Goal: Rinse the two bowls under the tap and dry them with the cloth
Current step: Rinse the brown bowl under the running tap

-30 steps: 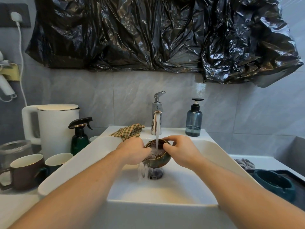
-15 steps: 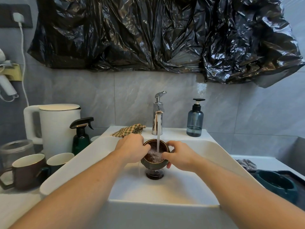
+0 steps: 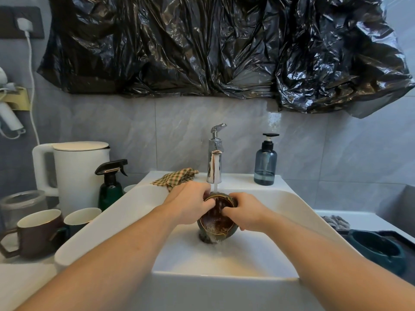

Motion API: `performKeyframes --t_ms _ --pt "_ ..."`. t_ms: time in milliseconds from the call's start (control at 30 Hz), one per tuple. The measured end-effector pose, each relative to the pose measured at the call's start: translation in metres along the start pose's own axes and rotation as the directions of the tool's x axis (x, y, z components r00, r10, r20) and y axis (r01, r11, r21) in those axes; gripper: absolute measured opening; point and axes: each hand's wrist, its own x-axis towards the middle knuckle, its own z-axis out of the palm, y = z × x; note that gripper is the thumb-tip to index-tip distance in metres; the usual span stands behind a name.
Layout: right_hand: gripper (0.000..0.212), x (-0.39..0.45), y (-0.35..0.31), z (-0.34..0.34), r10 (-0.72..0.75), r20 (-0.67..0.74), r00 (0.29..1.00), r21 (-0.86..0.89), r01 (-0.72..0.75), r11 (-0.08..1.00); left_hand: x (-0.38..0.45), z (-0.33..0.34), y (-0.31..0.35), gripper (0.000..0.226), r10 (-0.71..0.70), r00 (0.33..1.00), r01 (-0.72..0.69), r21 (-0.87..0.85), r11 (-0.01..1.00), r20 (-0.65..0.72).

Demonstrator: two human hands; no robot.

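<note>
A small bowl (image 3: 216,221), brown inside and dark green outside, is tipped towards me over the drain of the white sink (image 3: 224,261). My left hand (image 3: 190,204) grips its left rim and my right hand (image 3: 243,213) grips its right rim. Water runs from the chrome tap (image 3: 214,167) onto the bowl's far edge and spills out at the bottom. A checked yellow-green cloth (image 3: 176,178) lies on the sink's back ledge, just behind my left hand. A second, teal bowl (image 3: 377,250) sits on a dark tray at the right.
Left of the sink stand a white kettle (image 3: 76,171), a green spray bottle (image 3: 111,187), two mugs (image 3: 36,232) and a glass jar (image 3: 20,203). A blue soap dispenser (image 3: 266,162) is on the back right ledge. Black plastic sheeting hangs on the wall above.
The bowl has gone from upright and filling under the stream to tilted towards me, so the water pours out of it. Both hands have shifted around its rim.
</note>
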Motion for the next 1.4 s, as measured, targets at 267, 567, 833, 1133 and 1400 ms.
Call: performKeyframes --t_ms 267,567,833,1133,1400 --pt "0.012 0.001 0.001 -0.001 -0.025 -0.061 0.998 -0.026 0.024 0.999 0.007 0.007 -0.003 0.017 -0.041 0.997 0.052 -0.169 0.984 0.07" --pt "0.018 0.004 0.001 0.0 -0.081 -0.077 0.994 0.055 0.085 0.995 0.006 0.006 -0.004 0.007 -0.01 1.0 0.012 -0.105 0.994 0.023" --pt "0.012 0.007 0.001 0.001 -0.112 -0.149 0.982 0.025 0.117 0.993 0.006 0.004 0.001 0.007 -0.004 1.0 -0.003 -0.222 0.975 -0.031" --pt "0.019 0.011 0.003 -0.002 -0.053 -0.178 0.983 0.235 0.095 0.967 0.009 0.007 -0.001 0.014 -0.079 0.997 0.08 -0.32 0.944 0.016" --pt "0.027 0.009 0.0 0.0 -0.024 -0.043 0.999 0.13 0.029 0.991 0.011 0.005 -0.003 0.037 -0.239 0.971 0.236 -0.132 0.963 -0.014"
